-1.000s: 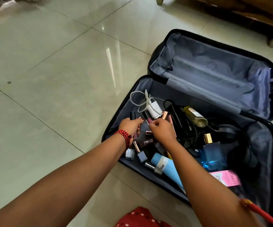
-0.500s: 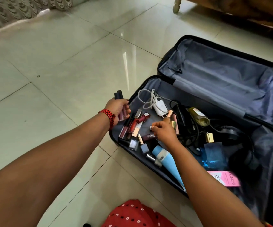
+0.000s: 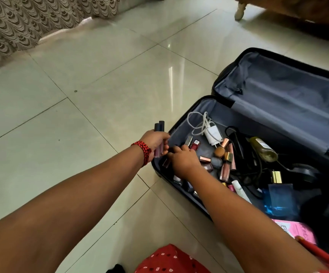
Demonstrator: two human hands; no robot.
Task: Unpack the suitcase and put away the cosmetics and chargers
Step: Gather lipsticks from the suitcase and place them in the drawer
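An open black suitcase (image 3: pixel 205 104) with grey lining lies on the tiled floor at the right. Inside are several lip-gloss tubes (image 3: pixel 225 170), a white charger with cable (image 3: pixel 212 133), black cords (image 3: pixel 238 142), a yellow bottle (image 3: pixel 262 148), a blue perfume bottle (image 3: pixel 280 200) and a pink box (image 3: pixel 293 231). My left hand (image 3: pixel 155 139) grips a bundle of dark-capped lip-gloss tubes (image 3: pixel 159 127) at the suitcase's left edge. My right hand (image 3: pixel 183 160) reaches beside it, fingers curled down over the tubes near the left corner; what it holds is hidden.
Glossy tiled floor (image 3: pixel 100 85) stretches to the left and front. A patterned curtain (image 3: pixel 31 22) hangs at the top left. A furniture leg (image 3: pixel 240 11) stands at the top right. Red dotted fabric (image 3: pixel 169 261) lies at the bottom edge.
My right hand moved left across the suitcase to meet my left hand, which keeps its tubes at the case's left edge. The camera view shifted left.
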